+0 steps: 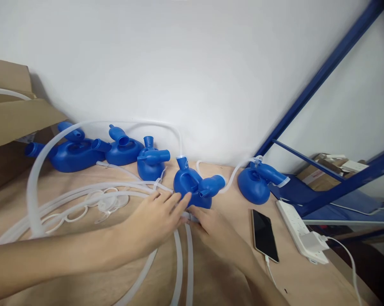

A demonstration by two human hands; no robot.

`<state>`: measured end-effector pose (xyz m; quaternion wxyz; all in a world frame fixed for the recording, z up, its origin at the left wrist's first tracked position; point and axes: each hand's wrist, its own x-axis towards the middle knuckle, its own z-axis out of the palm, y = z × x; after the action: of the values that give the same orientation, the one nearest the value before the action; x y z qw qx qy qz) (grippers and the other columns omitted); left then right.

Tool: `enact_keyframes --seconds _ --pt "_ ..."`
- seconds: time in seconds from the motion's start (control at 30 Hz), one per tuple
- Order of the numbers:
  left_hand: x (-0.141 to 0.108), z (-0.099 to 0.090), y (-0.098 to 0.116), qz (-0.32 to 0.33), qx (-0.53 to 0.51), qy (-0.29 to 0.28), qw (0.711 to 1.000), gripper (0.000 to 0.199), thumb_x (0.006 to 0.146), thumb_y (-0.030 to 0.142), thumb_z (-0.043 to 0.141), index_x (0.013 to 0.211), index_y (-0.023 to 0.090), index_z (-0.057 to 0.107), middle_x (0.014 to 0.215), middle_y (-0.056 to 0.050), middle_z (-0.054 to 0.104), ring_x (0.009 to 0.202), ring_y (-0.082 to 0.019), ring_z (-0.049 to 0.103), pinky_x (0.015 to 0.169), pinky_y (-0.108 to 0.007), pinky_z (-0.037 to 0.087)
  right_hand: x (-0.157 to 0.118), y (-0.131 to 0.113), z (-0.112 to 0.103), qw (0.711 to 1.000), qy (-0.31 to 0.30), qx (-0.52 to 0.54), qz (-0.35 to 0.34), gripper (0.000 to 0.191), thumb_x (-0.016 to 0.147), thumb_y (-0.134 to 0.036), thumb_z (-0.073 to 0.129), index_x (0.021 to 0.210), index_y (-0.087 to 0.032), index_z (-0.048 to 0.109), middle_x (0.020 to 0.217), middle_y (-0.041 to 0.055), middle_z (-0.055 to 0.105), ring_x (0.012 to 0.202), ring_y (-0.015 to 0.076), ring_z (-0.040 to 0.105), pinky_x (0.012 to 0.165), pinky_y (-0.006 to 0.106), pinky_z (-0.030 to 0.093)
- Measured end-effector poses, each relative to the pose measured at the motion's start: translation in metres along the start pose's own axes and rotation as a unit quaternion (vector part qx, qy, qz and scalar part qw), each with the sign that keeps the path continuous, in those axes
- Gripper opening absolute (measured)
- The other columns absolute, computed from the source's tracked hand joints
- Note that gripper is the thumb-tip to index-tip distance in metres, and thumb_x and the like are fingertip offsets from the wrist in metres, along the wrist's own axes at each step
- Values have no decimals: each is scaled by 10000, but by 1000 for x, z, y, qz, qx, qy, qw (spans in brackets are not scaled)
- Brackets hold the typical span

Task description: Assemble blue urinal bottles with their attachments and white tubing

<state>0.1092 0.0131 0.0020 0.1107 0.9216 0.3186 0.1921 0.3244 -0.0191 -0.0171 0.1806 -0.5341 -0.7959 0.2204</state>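
Left forearm (61, 259) over tubes (178, 263), table (238, 212) below.
Left hand (156, 219) and right hand (215, 231) meet beside a blue bottle (184, 180); cannot tell whether they grip.

Hands (183, 219) meeting (fingertips close), forearms angled inward

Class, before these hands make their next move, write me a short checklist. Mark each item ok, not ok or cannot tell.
1. Both hands in view: ok, left hand and right hand close together.
2. Nearest blue bottle upright: ok.
3. Tubes lying separate: not ok, several cross on the left.
4. Firm grip under the fingers: cannot tell, hidden.
5. Smartphone apart from the hands: ok.
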Motion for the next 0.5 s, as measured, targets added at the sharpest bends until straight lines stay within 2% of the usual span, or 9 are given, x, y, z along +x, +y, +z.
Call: enact_keyframes --seconds 0.1,0.17,0.23,0.3,0.37,0.43,0.5 --pt "16 4 -14 -33 -98 -77 992 421 1104 399 335 949 191 666 933 -79 714 837 -238 677 759 -345 480 1 10 -11 998 39 -39 -42 317 1067 -383 495 1310 -255 653 1171 97 749 1060 279 700 909 410 542" --pt "20 4 -24 -40 -158 -90 982 439 1107 433 322 890 200 625 843 -40 684 771 -202 648 707 -313 443 3 29 -25 990 74 -71 -98 443 1007 -475 615 1402 -274 619 1254 115 724 1162 307 669 1002 478 536" --pt "22 6 -32 -54 -169 -77 981 444 1105 472 311 913 205 610 808 -27 655 751 -197 629 695 -311 429 7 58 -41 974 121 -115 -152 597 900 -565 737 1427 -313 616 1397 130 654 1338 352 574 1144 568 448" --pt "27 12 -39 -68 -153 -53 984 452 1104 485 298 935 209 612 809 -32 648 773 -209 636 717 -319 440 13 92 -51 959 189 -158 -138 802 818 -614 798 1512 -306 538 1576 157 500 1499 395 410 1210 633 361" --pt "34 20 -46 -72 -137 -26 988 436 1100 476 318 951 208 628 827 -48 662 809 -225 654 749 -328 463 20 121 -54 958 183 -186 -117 860 809 -625 799 1542 -288 501 1630 172 433 1553 410 324 1225 671 313" --pt "43 29 -50 -70 -125 -8 990 411 1090 457 354 947 204 644 834 -60 677 813 -232 667 766 -332 482 28 138 -52 963 161 -186 -109 797 860 -611 754 1539 -283 497 1580 167 497 1521 388 388 1232 674 295" --pt "50 35 -52 -63 -115 -1 991 395 1084 435 371 937 200 653 840 -64 688 799 -229 672 764 -330 491 35 142 -49 965 155 -179 -112 721 882 -607 732 1491 -268 546 1478 160 580 1430 360 494 1228 640 318"
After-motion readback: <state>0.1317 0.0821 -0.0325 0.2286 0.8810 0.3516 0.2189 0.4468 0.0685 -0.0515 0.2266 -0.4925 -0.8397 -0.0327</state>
